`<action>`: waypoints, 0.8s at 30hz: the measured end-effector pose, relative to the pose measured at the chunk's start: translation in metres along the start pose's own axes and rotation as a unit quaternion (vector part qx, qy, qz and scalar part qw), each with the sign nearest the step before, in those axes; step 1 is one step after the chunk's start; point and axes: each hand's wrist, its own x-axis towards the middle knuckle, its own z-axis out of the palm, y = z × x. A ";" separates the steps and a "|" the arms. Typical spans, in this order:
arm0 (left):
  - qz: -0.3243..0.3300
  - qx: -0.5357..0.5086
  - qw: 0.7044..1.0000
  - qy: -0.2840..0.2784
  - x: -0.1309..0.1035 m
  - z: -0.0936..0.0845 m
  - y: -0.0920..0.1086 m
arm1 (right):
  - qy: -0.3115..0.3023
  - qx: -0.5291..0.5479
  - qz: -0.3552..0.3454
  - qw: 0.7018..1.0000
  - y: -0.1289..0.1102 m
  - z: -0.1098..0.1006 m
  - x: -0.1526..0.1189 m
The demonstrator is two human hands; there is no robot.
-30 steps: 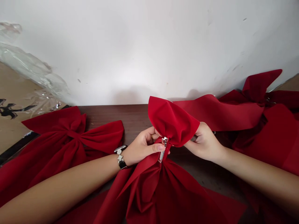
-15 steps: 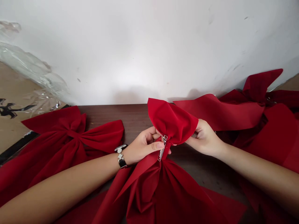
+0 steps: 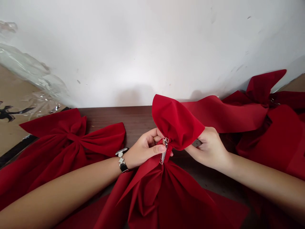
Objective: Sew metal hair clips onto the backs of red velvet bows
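White plaster wall (image 3: 133, 47), scuffed and speckled, fills the upper half of the view and meets a dark brown wooden worktop (image 3: 135, 119) that runs along its foot. Brown cardboard (image 3: 14, 101) with black print leans at the far left of the worktop, with crumpled clear plastic film (image 3: 30, 70) over it.

On the worktop near its front edge lies a red fabric bow (image 3: 166, 178), the piece being handled. Its long axis runs from the viewer toward the wall: the wide pleated lower loop fans out toward the viewer, the upper loop stands raised and points up and toward the wall, slightly tilted right. At the pinched waist between the two loops sits a silver metal clip (image 3: 164, 150), its length in line with the bow's axis.

The left hand (image 3: 145, 148), with a watch (image 3: 122, 159) at the wrist, is closed on the bow's waist from the left, thumb pressed against the clip. The right hand (image 3: 209, 148) is closed on the bow from the right, fingers tucked behind the raised loop; what they grip there is hidden.

Left of the held bow a finished red bow (image 3: 71, 140) lies flat. Right of it more red fabric pieces (image 3: 262, 117) are heaped against the wall.
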 end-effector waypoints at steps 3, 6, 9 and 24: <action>-0.001 0.041 0.999 0.010 -0.001 0.000 -0.001 | 0.000 -0.006 0.008 1.000 0.000 0.001 -0.001; -0.004 0.062 0.998 0.017 -0.001 -0.001 -0.001 | 0.004 -0.018 0.003 1.000 0.001 0.002 -0.003; -0.006 0.072 0.997 0.020 -0.001 0.000 -0.001 | 0.016 -0.045 -0.022 0.999 0.002 0.003 -0.005; -0.011 -0.057 0.996 -0.067 -0.001 0.005 -0.001 | 0.017 0.069 0.036 0.997 0.008 0.008 -0.011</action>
